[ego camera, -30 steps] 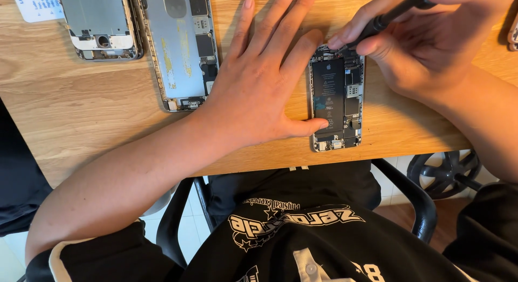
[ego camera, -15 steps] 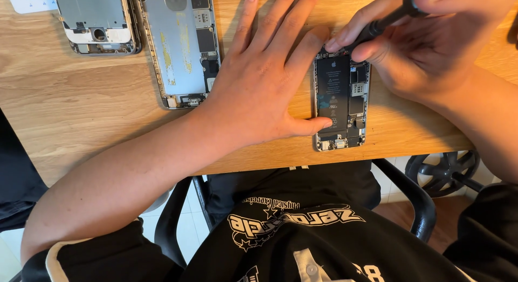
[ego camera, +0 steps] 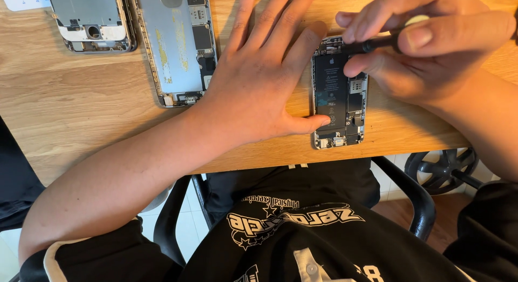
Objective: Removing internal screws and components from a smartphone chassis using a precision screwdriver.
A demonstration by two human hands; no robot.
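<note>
The opened phone (ego camera: 339,93) lay on the bench (ego camera: 70,109), its left edge pinned beneath the flat, spread-fingered left hand (ego camera: 264,82). Directly above it, the right hand (ego camera: 415,50) kept a closed grip around a black screwdriver (ego camera: 377,43), tip at the phone's top. Left of that grip lay a silver phone housing (ego camera: 175,44) and a smaller one (ego camera: 91,17).

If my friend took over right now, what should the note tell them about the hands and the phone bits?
Left hand: flat on the wooden table, thumb pressing the opened phone steady at its left edge.
Right hand: gripping a thin black screwdriver, tip at the phone's top end.
Nearby: a larger opened phone shell and a smaller one lie to the left.
Done: the phone's screen is off, insides exposed.
Left: battery and boards remain inside.
</note>
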